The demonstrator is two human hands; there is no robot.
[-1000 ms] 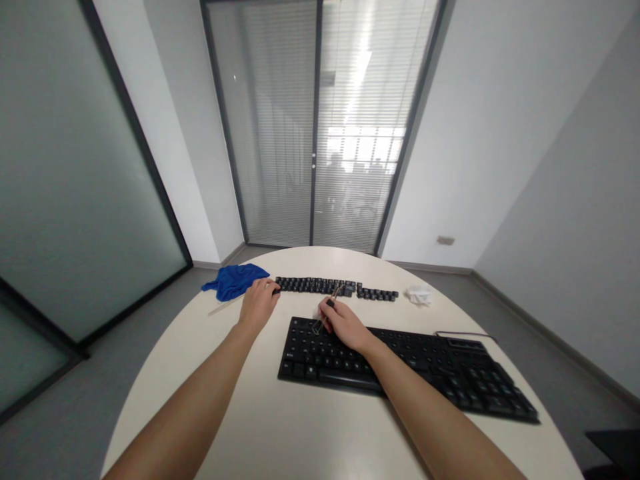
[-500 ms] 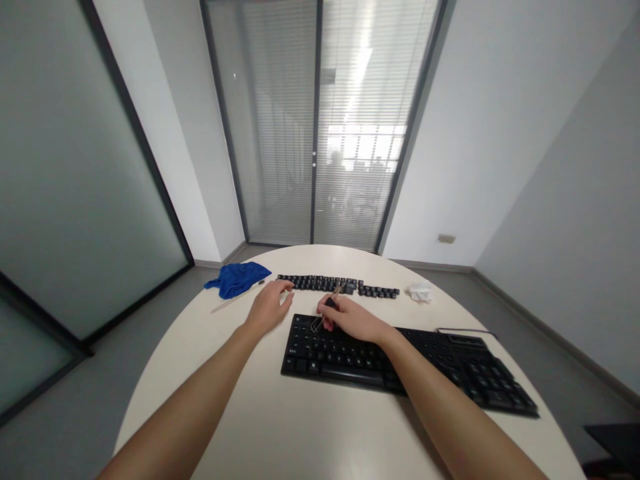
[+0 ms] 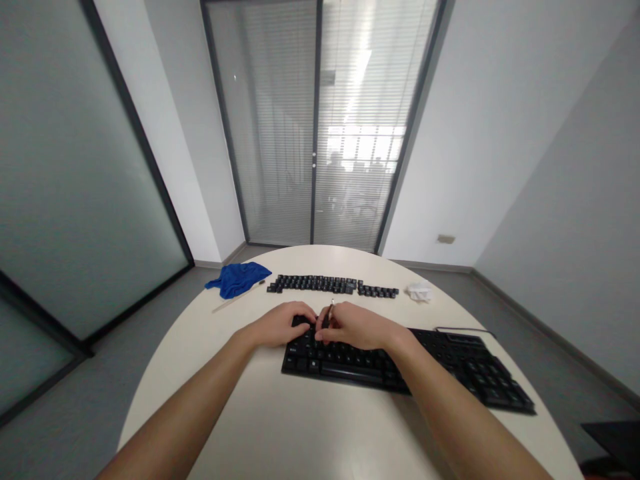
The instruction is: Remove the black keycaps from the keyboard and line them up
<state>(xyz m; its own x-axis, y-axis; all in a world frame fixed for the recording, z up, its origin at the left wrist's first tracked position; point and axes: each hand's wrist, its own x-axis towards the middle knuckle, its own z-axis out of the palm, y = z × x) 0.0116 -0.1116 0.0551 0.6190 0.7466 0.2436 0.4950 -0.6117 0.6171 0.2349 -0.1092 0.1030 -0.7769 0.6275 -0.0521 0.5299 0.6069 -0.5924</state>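
Note:
A black keyboard (image 3: 350, 372) lies at a slant on the round cream table (image 3: 280, 427). My left hand (image 3: 283, 323) is at the keyboard's upper left corner, thumb and fingers bent towards the keys; what they may hold is too small to tell. Right beside it, my right hand (image 3: 350, 325) is closed around a thin tool with a dark handle (image 3: 327, 319), its wire end hidden over the keys. Behind the hands, loose black keycaps (image 3: 320, 284) lie in rows, with a smaller group (image 3: 379, 292) to their right.
At the table's back left lies a blue cloth (image 3: 239, 279), beside a thin brush (image 3: 240, 295). A crumpled white tissue (image 3: 419, 291) sits at the back right. The keyboard's cable (image 3: 465, 329) runs along its back edge.
My left hand has moved right and down from the keycap rows to the keyboard. My right hand has turned the tool, whose wire end no longer shows.

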